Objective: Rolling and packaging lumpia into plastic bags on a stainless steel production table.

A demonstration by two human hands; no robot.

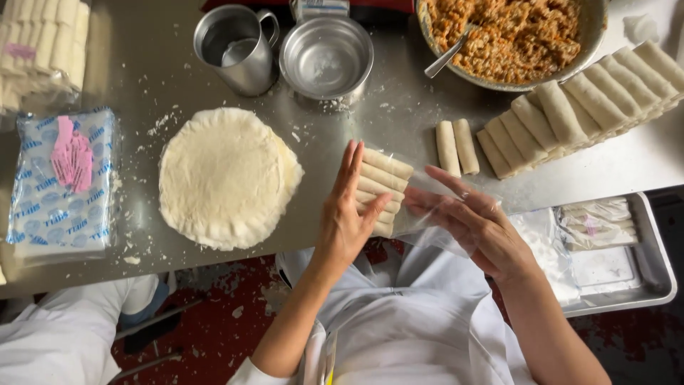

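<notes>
Both hands work at the near edge of the grey steel surface (399,121): the left hand (347,214), fingers flat, presses a stack of pale rolled pastry sticks (381,187), while the right hand (476,227) grips the clear plastic bag (427,214) around them. Keeping the rolls aligned and the bag mouth wide should prevent crushing.

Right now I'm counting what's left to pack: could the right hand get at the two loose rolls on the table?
Probably yes: the two loose rolls lie just beyond the right hand, nothing between, though it holds the clear bag.
</notes>
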